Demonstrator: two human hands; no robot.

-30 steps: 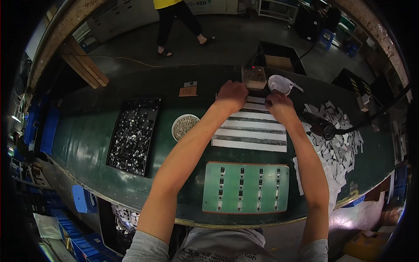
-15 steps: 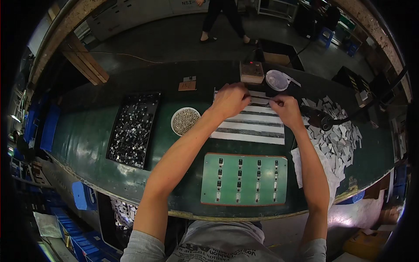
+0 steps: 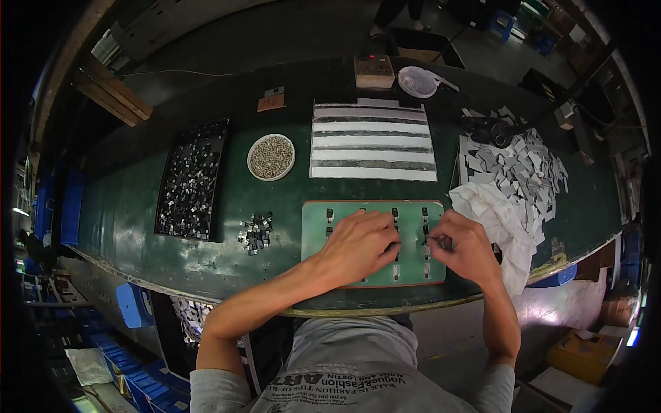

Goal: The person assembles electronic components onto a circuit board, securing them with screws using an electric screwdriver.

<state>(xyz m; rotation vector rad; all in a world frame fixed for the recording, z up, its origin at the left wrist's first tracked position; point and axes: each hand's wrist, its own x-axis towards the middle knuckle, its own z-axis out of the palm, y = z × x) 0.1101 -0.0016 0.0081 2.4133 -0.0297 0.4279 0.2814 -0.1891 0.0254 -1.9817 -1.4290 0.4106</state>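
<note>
Both my hands are over a green board (image 3: 317, 256) near the table's front edge. It carries rows of small black components with metal legs, such as one component (image 3: 395, 213) at its far side. My left hand (image 3: 361, 242) hides much of the board's middle, its fingers curled and thumb close to the forefinger. Whatever it grips is hidden. At the board's right column, my right hand (image 3: 467, 248) has thumb and forefinger pinched near a dark component, too small to make out. Beyond the board lies a white sheet with dark stripes (image 3: 372, 151).
Left are a black tray (image 3: 219, 165) of black-and-silver components, a loose component pile (image 3: 256, 233) and a white bowl (image 3: 250, 160) of small metal pieces. Right are a white cloth (image 3: 499, 217) and grey pads (image 3: 530, 172). A box (image 3: 374, 72) and white tub (image 3: 417, 82) stand far back.
Both hands have come back from the striped sheet to the green board. The view has shifted, and the loose component pile shows from behind my left arm.
</note>
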